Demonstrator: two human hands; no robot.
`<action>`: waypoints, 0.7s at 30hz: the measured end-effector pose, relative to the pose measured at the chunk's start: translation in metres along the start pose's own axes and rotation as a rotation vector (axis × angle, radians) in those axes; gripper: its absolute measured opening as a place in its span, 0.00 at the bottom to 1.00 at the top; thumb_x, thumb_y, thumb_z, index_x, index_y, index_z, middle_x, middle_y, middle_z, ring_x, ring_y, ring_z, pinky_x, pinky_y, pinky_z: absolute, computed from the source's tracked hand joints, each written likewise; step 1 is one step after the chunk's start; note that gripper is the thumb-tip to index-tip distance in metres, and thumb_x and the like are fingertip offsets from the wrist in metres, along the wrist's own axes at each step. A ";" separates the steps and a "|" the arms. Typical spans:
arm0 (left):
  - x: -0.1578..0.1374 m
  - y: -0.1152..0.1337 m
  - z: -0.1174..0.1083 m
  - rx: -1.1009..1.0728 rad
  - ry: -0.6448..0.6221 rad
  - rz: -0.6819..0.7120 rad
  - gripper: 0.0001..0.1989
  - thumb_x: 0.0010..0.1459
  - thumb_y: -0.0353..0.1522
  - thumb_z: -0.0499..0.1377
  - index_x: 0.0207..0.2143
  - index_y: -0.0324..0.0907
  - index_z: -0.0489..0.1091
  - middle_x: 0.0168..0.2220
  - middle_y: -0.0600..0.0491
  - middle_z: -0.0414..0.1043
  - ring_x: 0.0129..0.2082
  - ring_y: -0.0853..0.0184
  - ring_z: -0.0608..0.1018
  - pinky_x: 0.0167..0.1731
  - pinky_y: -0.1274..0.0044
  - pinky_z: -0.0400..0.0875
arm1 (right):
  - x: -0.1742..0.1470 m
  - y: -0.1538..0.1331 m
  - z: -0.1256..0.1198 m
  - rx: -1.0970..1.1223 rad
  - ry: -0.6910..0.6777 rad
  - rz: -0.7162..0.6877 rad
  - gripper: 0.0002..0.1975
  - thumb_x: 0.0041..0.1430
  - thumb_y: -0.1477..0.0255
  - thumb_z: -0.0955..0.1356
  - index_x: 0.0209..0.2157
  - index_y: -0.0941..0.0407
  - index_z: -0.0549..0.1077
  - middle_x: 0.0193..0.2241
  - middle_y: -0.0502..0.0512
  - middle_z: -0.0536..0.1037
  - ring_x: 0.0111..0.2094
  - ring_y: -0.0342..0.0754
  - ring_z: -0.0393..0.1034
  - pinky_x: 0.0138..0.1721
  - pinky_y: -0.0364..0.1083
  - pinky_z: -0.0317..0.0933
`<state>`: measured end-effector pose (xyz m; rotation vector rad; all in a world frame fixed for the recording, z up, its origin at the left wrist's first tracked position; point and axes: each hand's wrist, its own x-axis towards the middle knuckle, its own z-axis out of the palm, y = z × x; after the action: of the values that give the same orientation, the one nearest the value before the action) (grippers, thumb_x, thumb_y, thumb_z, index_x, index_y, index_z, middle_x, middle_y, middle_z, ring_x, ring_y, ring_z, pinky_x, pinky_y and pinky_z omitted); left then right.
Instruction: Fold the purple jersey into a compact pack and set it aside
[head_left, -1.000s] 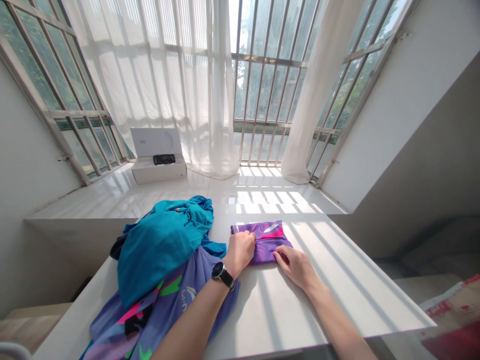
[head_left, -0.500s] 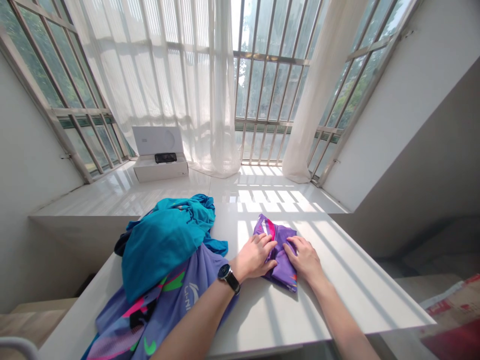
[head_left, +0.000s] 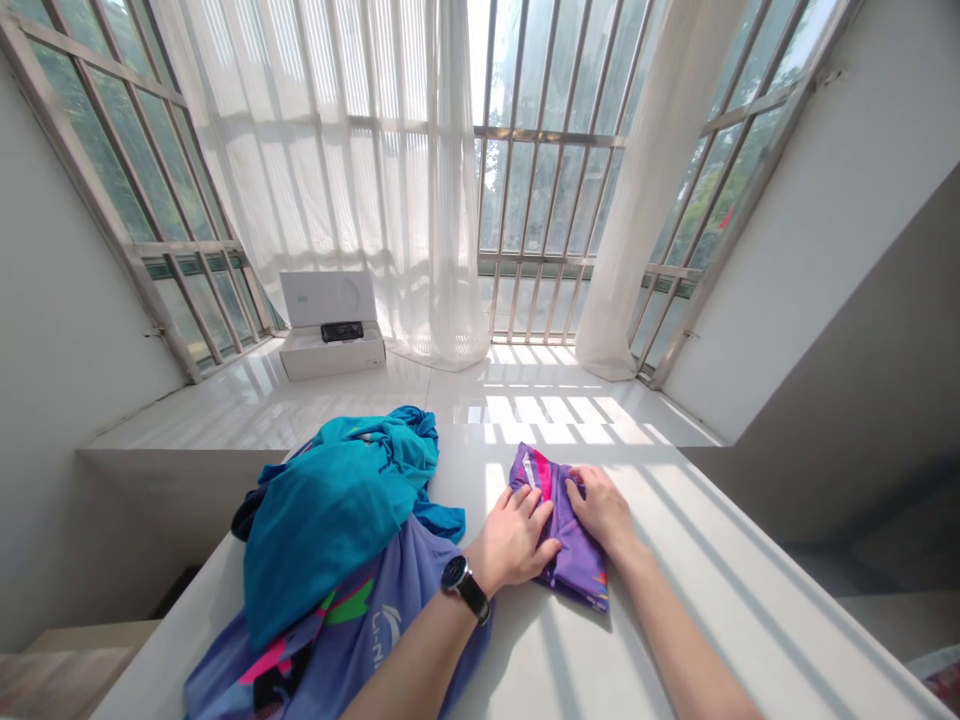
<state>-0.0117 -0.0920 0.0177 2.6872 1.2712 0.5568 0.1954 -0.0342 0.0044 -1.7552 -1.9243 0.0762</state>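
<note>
The left hand (head_left: pixel 517 535) lies palm-down, fingers (head_left: pixel 521 497) spread over the left side of a folded purple garment (head_left: pixel 577 560); the right hand (head_left: pixel 604 508) curls its fingers at the upper right side, and whether they pinch cloth cannot be told. The garment rests near the far edge of the worktop (head_left: pixel 720 600), well in from the right edge. Light, even pressure would likely flatten the thin, smooth-looking fabric without shifting its layers. The packet is roughly rectangular. Toward the left edge slumps a rumpled teal garment (head_left: pixel 322 530); beyond, on the glossy sill (head_left: pixel 217 420), an open white box (head_left: pixel 330 355) stands before a sheer curtain (head_left: pixel 375 190)
</note>
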 end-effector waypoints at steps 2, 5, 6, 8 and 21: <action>0.001 0.000 -0.001 -0.008 0.000 0.006 0.28 0.69 0.45 0.53 0.65 0.41 0.62 0.66 0.40 0.63 0.66 0.50 0.64 0.67 0.57 0.58 | -0.004 -0.001 0.002 0.060 -0.004 -0.078 0.11 0.67 0.68 0.62 0.43 0.53 0.76 0.41 0.57 0.78 0.41 0.52 0.75 0.43 0.48 0.66; 0.001 0.002 -0.002 -0.043 0.021 0.031 0.28 0.69 0.44 0.53 0.65 0.40 0.60 0.65 0.39 0.63 0.66 0.51 0.65 0.67 0.58 0.58 | -0.008 -0.007 0.000 0.102 -0.071 -0.186 0.13 0.67 0.68 0.61 0.43 0.53 0.76 0.40 0.56 0.78 0.42 0.52 0.75 0.44 0.48 0.66; 0.002 0.003 -0.003 -0.057 0.029 0.039 0.28 0.69 0.44 0.53 0.65 0.40 0.60 0.65 0.39 0.63 0.65 0.51 0.66 0.67 0.58 0.58 | -0.008 -0.010 -0.001 0.099 -0.094 -0.195 0.13 0.67 0.67 0.61 0.42 0.53 0.77 0.40 0.56 0.79 0.43 0.52 0.75 0.44 0.48 0.66; 0.002 0.004 -0.006 -0.081 0.036 0.054 0.28 0.69 0.45 0.53 0.65 0.40 0.60 0.64 0.39 0.64 0.64 0.52 0.67 0.65 0.59 0.60 | -0.007 -0.014 -0.003 0.097 -0.119 -0.169 0.14 0.67 0.66 0.61 0.41 0.53 0.78 0.40 0.57 0.79 0.43 0.53 0.75 0.44 0.49 0.66; -0.003 0.009 -0.045 0.021 -0.056 -0.025 0.15 0.68 0.42 0.58 0.33 0.43 0.75 0.36 0.48 0.78 0.42 0.57 0.77 0.47 0.66 0.69 | -0.005 -0.011 -0.016 0.294 -0.215 0.056 0.17 0.63 0.59 0.64 0.25 0.54 0.73 0.24 0.55 0.79 0.26 0.49 0.72 0.30 0.45 0.61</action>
<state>-0.0235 -0.1024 0.0612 2.6793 1.3014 0.4639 0.1918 -0.0451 0.0205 -1.6555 -1.8946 0.5595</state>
